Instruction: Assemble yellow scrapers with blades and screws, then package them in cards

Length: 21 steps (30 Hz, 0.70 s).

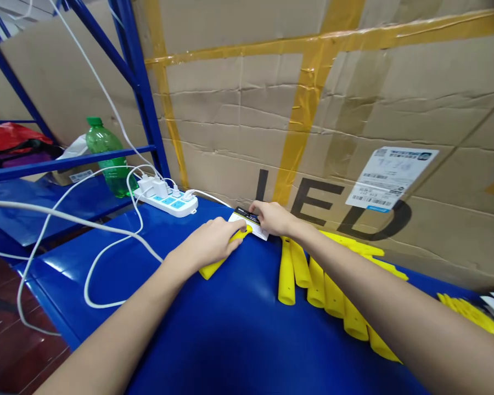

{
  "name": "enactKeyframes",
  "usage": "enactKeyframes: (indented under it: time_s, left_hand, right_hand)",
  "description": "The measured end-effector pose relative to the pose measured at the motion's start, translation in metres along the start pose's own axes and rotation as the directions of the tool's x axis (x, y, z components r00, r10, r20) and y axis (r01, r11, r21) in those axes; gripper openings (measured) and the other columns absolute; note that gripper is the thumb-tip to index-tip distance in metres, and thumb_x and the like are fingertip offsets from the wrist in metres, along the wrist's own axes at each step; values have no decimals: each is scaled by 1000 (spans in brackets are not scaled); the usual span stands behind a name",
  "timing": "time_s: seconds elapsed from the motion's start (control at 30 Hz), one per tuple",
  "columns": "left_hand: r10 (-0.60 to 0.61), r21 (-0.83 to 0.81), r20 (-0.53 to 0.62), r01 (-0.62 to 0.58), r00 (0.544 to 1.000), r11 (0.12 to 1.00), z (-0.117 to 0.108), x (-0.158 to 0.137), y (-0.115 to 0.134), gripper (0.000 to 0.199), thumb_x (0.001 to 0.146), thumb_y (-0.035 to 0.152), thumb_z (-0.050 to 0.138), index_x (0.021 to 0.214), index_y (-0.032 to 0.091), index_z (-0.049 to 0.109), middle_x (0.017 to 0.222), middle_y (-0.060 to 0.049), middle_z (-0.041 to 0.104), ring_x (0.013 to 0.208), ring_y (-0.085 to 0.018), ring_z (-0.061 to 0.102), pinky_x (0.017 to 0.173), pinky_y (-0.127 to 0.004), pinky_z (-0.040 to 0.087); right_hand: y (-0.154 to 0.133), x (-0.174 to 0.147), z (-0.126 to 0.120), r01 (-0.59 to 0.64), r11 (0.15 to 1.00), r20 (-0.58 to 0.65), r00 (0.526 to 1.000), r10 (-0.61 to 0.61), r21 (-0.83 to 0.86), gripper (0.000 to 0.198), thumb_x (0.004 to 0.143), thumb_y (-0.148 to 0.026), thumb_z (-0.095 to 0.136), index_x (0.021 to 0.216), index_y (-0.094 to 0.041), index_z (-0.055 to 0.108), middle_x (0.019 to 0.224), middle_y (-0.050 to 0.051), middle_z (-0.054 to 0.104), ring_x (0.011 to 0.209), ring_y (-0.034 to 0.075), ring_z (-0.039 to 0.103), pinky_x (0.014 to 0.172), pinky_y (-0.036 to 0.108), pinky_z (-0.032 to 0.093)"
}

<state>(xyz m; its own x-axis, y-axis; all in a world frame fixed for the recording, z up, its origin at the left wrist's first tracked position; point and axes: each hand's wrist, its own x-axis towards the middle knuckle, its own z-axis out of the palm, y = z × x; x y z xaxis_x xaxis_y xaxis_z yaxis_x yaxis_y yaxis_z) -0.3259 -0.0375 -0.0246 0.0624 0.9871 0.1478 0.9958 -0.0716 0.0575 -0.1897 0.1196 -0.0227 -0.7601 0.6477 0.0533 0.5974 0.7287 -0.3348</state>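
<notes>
While a yellow tube point(212, 268) is gripped in the L hand point(214, 241) at the blue table point(230, 329), w/ its narrow end at a small card point(250, 220), that card is pinched or pressed by the R hand point(275, 218), can't be told which. Re progress: one tube seems to be in work; a row of other tubes point(333, 296) is laid to the right, done or left can't be told

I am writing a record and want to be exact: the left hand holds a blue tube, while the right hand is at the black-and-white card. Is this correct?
Not quite. The head view shows that the tube in the left hand is yellow, not blue. The right hand is indeed at the black-and-white card.
</notes>
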Motion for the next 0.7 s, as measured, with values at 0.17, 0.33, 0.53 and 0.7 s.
enactKeyframes:
  time_s: [0.17,0.33,0.53,0.7]
  left_hand:
    - [-17,26,3,17,1000,1000,12,5,5,27,99,28,44,112,25,67,105,-11,72,94,-31,72,77,-39,54]
    - [-63,53,-7,63,998,997,16,8,8,33,98,23,41,118,24,67,120,-14,65,91,-31,72,77,-44,56]
    - [-62,44,22,61,998,997,15,7,4,38,93,23,49,129,26,61,126,-13,63,103,-32,70,84,-44,56]
    - [-34,16,48,33,998,999,13,8,-3,34,89,23,54,122,19,62,129,-12,63,112,-29,66,94,-40,53]
  right_hand:
    - [-3,12,9,62,993,81,995,-54,-99,29,96,-25,63,125,-20,63,117,9,68,102,22,67,88,38,54]
    - [2,12,12,127,982,91,989,-115,-143,26,96,-27,61,119,-18,69,116,11,71,103,24,68,90,38,54]
    - [9,-2,6,338,931,77,941,-330,-139,34,90,-33,62,121,-26,71,118,5,75,109,24,66,90,30,47]
    - [7,-9,5,353,918,115,934,-337,-181,32,85,-30,65,114,-23,76,107,9,77,95,25,71,79,29,48]
